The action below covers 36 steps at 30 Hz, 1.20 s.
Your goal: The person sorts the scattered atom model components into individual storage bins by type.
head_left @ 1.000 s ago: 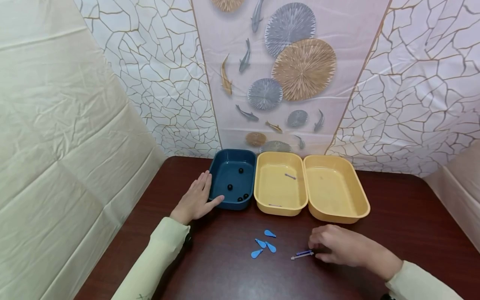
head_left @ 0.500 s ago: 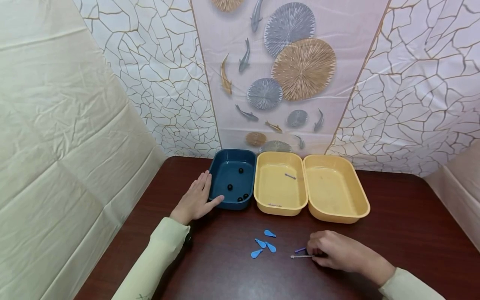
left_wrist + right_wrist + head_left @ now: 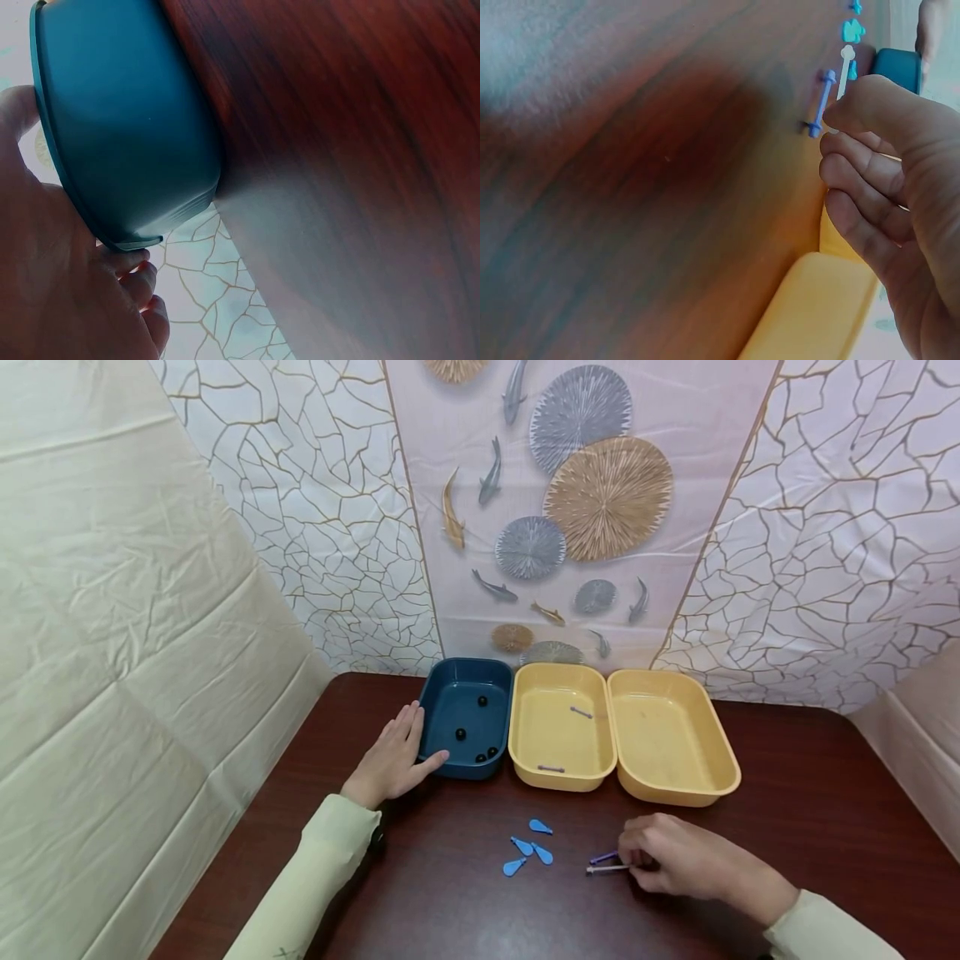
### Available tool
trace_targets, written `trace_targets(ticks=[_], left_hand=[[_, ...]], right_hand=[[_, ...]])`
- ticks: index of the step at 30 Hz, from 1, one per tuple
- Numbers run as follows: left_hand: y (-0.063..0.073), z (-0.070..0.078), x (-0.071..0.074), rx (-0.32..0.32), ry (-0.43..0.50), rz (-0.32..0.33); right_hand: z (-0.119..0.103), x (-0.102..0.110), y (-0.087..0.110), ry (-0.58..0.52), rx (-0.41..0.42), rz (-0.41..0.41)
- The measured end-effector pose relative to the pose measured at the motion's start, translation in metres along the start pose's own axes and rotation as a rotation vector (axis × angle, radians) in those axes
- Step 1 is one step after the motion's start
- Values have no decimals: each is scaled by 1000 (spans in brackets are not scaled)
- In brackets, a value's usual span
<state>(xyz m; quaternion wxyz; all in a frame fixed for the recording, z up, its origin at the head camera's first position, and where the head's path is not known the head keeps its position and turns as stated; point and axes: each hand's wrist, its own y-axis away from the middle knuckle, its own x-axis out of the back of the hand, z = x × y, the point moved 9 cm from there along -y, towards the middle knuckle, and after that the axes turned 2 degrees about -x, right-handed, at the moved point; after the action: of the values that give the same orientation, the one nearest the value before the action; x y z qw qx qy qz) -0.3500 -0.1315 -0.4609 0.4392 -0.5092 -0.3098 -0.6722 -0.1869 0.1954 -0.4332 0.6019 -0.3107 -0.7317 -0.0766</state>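
Observation:
My right hand [image 3: 678, 860] pinches the right end of a thin whitish stick [image 3: 604, 869] between thumb and forefinger. Its free end, with a small knob, points left and looks slightly raised. In the right wrist view, a purple stick [image 3: 823, 105] with knobbed ends lies on the table beside the pinched one. My left hand [image 3: 390, 756] rests with straight fingers along the left rim of the dark blue tray [image 3: 127, 112], thumb over its front corner. Black balls [image 3: 461, 734] lie in that tray.
Several blue drop-shaped pieces [image 3: 522, 847] lie mid-table. Beside the blue tray stands a yellow tray [image 3: 562, 782] with two purplish sticks [image 3: 581, 712] in it. A second yellow tray [image 3: 671, 797] adjoins it on the right. A patterned cloth hangs behind the table.
My right fingers have moved down onto the whitish stick and pinched its end; the stick has shifted and seems slightly lifted. The left hand has stayed put.

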Motion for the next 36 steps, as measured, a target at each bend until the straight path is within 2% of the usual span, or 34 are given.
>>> trace_targets(ticks=[7, 13, 27, 36], left_hand=[[-1, -1, 0, 7, 0, -5], [-1, 0, 1, 4, 3, 3], [2, 2, 2, 7, 11, -2], [1, 2, 2, 6, 12, -3]], right_hand=[[5, 16, -1, 43, -26, 16], [5, 36, -6, 104, -8, 49], [18, 84, -43, 145, -17, 104], [38, 94, -65, 157, -132, 82]])
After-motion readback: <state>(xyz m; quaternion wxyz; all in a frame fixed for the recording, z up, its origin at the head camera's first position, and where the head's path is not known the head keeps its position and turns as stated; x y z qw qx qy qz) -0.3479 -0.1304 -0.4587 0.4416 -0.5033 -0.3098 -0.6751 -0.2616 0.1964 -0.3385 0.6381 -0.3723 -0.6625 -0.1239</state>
